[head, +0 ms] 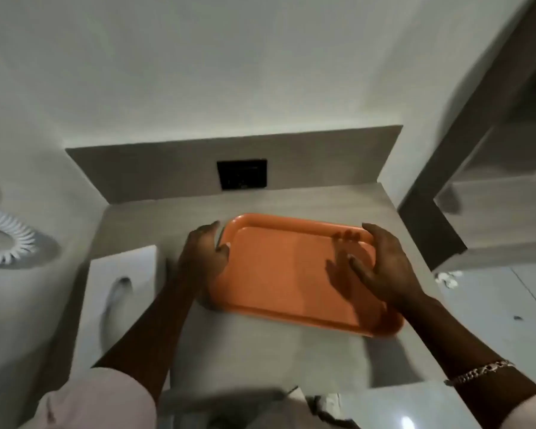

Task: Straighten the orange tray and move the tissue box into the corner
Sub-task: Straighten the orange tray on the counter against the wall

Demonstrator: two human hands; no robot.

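Observation:
An orange tray (291, 220) lies skewed on the grey countertop (260, 354), its right end nearer to me than its left. My left hand (201, 255) holds the tray's left edge, thumb over the rim. Fingers spread, my right hand (384, 264) hovers over the tray's far right corner and casts a shadow on it; whether it touches the rim I cannot tell. A white tissue box (121, 274) sits at the counter's left side, just left of my left forearm, its oval slot facing up.
A low grey backsplash with a black socket plate (242, 174) runs along the wall behind the tray. A white ribbed round object (10, 243) sits at far left. The counter ends at the right; beyond it are a dark frame (430, 193) and glossy floor.

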